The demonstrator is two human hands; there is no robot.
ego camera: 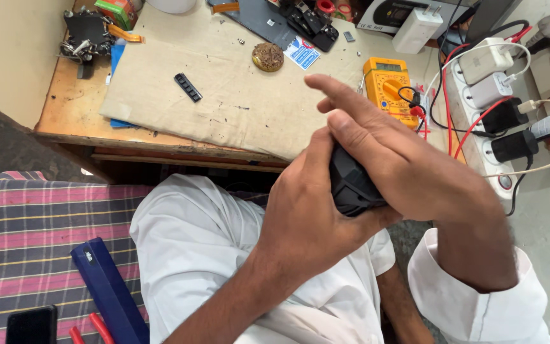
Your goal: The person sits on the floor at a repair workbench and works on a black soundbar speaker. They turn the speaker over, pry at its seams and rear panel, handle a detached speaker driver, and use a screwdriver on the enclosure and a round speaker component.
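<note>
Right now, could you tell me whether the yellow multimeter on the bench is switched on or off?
Cannot tell. The yellow multimeter lies flat on the cloth with leads attached, but its display is too small to show any reading.

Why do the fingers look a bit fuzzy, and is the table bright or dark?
In the head view, the right hand has slightly smeared fingertips, likely motion blur; the black object is dark, its detail lost; the beige cloth is evenly lit, with soft shadows.

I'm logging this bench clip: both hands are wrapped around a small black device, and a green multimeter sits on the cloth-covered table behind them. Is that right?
Not quite: the head view shows the multimeter is yellow-orange, not green. The rest holds: the left hand and right hand are wrapped around the small black device, with the cloth-covered table behind them.
</note>
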